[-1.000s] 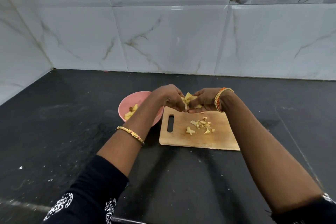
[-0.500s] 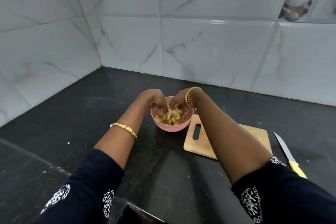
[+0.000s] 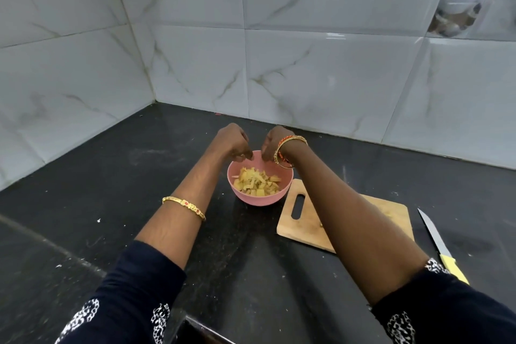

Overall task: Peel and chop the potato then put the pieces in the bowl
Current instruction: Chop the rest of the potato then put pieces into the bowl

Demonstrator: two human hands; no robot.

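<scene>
both hands hang over the far rim of the pink bowl (image 3: 242, 195), which stands on the black table (image 3: 83, 190) and holds a heap of yellow potato pieces (image 3: 257, 183). the left hand (image 3: 233, 141) has its fingers drooping loosely towards the bowl and grips nothing that shows; the right hand (image 3: 272, 142) hangs the same way beside it, fingers slack, holding nothing visible. the fingertips of both sit just above the pieces, apart from them.

just right of the bowl lies a wooden cutting board (image 3: 304, 220) with a slot handle, partly hidden by the right forearm. a knife (image 3: 435, 237) with a yellow handle lies on the table right of the board. no brand, label or writing can be read on anything.
</scene>
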